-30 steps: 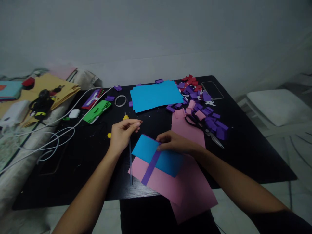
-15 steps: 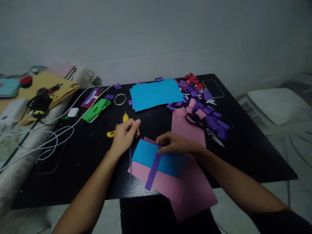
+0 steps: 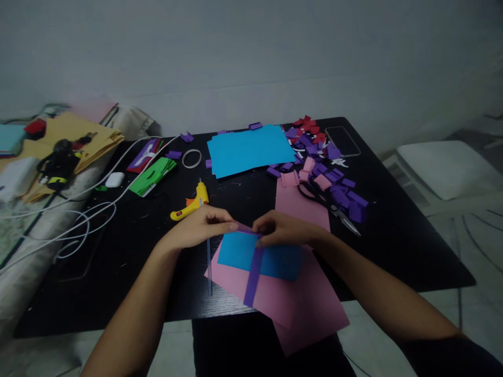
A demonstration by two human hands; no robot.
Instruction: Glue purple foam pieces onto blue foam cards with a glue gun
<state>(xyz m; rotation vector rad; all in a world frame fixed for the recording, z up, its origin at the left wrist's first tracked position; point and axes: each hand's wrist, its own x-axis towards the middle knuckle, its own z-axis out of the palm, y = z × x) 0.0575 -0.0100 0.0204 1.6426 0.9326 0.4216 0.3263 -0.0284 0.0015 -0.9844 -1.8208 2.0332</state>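
Observation:
My left hand pinches the upper left edge of a small blue sheet, where a purple edge shows. My right hand is closed on the upper edge of the same sheet, with its fingertips at the top of a purple strip. That strip hangs down across the blue sheet and over pink paper lying beneath. Left of the papers a thin glue stick lies on the table. Just beyond my left hand is a yellow glue gun.
Large blue sheets lie at the back. Scissors and folded purple pieces are on the right. Green pieces, a tape ring and white cables lie left. A white stool stands beyond the table.
My left hand has moved right and down from beside the glue gun to the blue sheet's edge. The blue sheet and purple strip have turned slightly, the strip's lower end shifting right.

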